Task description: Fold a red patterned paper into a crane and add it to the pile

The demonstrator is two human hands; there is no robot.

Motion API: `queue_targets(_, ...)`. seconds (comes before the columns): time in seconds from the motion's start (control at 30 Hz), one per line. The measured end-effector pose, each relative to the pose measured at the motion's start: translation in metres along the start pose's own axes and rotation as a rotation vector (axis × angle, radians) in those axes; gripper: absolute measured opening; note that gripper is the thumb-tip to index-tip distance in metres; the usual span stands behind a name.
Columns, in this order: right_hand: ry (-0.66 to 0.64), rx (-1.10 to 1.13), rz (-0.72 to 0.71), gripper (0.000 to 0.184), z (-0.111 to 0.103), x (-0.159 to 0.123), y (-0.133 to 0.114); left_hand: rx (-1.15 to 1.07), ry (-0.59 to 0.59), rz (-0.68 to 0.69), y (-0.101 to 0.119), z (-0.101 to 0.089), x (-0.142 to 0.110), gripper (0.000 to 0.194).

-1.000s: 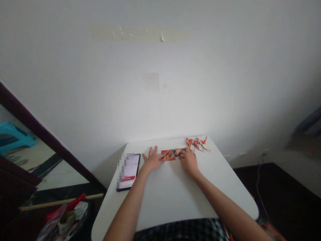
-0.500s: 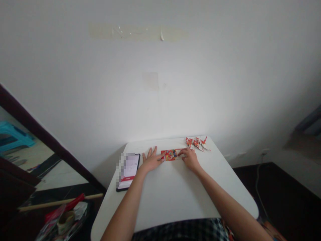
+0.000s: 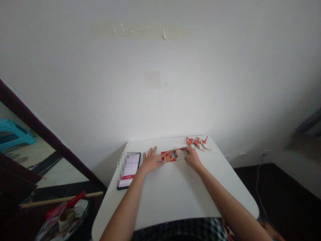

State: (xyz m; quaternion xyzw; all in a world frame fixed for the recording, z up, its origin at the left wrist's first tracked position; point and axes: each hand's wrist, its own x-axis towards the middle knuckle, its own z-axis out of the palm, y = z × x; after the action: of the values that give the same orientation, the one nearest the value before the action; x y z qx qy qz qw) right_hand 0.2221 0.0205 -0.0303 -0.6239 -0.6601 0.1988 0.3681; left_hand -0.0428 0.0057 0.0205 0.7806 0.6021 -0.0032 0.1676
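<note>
A piece of red printed paper (image 3: 171,156) lies flat on the white table between my hands, its right part pale. My left hand (image 3: 151,162) rests with fingers spread, thumb and nearest fingers on the paper's left end. At the right end, my right hand (image 3: 191,156) touches the paper, index finger stretched along its far edge and the other fingers bent. It is too small to tell whether those fingers pinch the paper. Behind my right hand sit several folded red-and-white paper shapes (image 3: 198,143).
A phone or tablet (image 3: 129,169) with a lit screen lies at the left of the white table (image 3: 173,201). The table stands against a white wall. On the left are a leaning mirror (image 3: 62,164) and a bag of odds and ends (image 3: 66,217) on the floor.
My right hand has shifted slightly to the right, and its index finger is now straighter along the paper's far edge. My left hand stays in place on the paper.
</note>
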Motion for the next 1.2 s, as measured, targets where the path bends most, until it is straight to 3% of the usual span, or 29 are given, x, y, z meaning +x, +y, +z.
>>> queue_targets(0.5, 0.093, 0.095, -0.128, 0.064, 0.001, 0.001, 0.021, 0.008, 0.032, 0.022, -0.003, 0.002, 0.001, 0.059)
queue_targets(0.67, 0.104, -0.038, -0.212, 0.060, -0.001, -0.009, 0.013, 0.015, 0.132, 0.005, 0.000, 0.010, 0.006, 0.062)
queue_targets(0.87, -0.020, -0.191, -0.346, 0.047, 0.000, -0.018, -0.006, -0.028, 0.308, 0.048, 0.024, 0.024, 0.008, 0.074)
queue_targets(0.93, -0.054, -0.241, -0.354, 0.040, 0.002, -0.020, -0.010, -0.056, 0.350, 0.082, 0.029, 0.025, 0.009, 0.067)
queue_targets(1.1, -0.074, -0.308, -0.346, 0.035, 0.002, -0.021, -0.012, -0.159, 0.343, 0.185, 0.026, 0.023, 0.011, 0.019)
queue_targets(1.2, -0.068, -0.287, -0.336, 0.034, 0.001, -0.021, -0.012, -0.186, 0.322, 0.224, 0.023, 0.023, 0.012, 0.027)
